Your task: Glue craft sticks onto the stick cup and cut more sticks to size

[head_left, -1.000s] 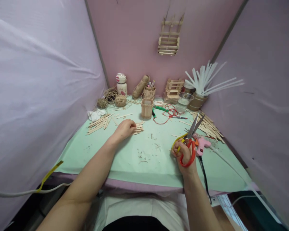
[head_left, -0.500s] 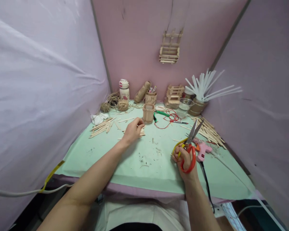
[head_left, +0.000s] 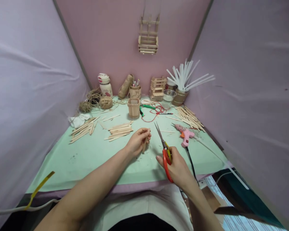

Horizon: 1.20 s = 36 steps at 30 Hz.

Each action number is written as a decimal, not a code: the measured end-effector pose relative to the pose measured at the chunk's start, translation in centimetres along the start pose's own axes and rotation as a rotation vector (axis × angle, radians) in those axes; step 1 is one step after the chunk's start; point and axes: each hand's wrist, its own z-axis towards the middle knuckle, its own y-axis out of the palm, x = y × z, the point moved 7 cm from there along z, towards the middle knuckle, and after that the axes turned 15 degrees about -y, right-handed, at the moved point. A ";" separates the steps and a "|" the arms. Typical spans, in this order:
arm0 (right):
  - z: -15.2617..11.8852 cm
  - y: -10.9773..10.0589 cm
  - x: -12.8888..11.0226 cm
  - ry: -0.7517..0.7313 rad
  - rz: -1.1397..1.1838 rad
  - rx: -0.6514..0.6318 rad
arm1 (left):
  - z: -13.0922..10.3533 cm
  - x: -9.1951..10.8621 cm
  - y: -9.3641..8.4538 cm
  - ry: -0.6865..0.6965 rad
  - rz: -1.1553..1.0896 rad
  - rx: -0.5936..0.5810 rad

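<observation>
In the head view, the left hand (head_left: 139, 141) is closed in a pinch, thumb against fingers, on a short wooden stick (head_left: 144, 146). The stick slants through the grip, its lower end sticking out below the thumb, just above the table (head_left: 86, 163). The right hand (head_left: 177, 165) is curled around the scissors (head_left: 164, 154), with a yellow-handled tool (head_left: 168, 150) in the same grip; its thumb juts toward the left hand. The scissor blades point away from the person, nearly together, near the stick but apart from it. A row of sticks (head_left: 120, 131) lies beyond the left hand, to its left. The glue gun (head_left: 187, 134) lies beyond the right hand, to its right.
</observation>
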 end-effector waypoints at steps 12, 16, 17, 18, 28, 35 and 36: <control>0.9 -2.3 2.2 -0.037 0.193 0.137 | -2.7 -2.5 0.1 -0.682 0.235 -0.425; 1.0 -3.1 2.8 -0.051 0.263 0.225 | -0.5 -1.7 -0.2 -0.644 0.306 -0.404; 1.0 -3.0 2.8 -0.053 0.278 0.229 | 0.9 -0.4 -0.4 -0.510 0.270 -0.299; 1.0 -2.9 2.8 -0.058 0.288 0.233 | 2.2 1.4 -0.7 -0.339 0.229 -0.161; 0.5 -0.3 1.3 0.017 0.355 0.012 | -0.1 3.8 1.5 0.051 0.191 0.054; -0.6 0.3 -0.7 0.109 0.001 -0.230 | -1.3 0.3 0.4 0.011 0.090 0.088; -0.7 0.4 -0.8 0.132 -0.024 -0.255 | -1.5 0.3 0.3 -0.001 0.084 0.090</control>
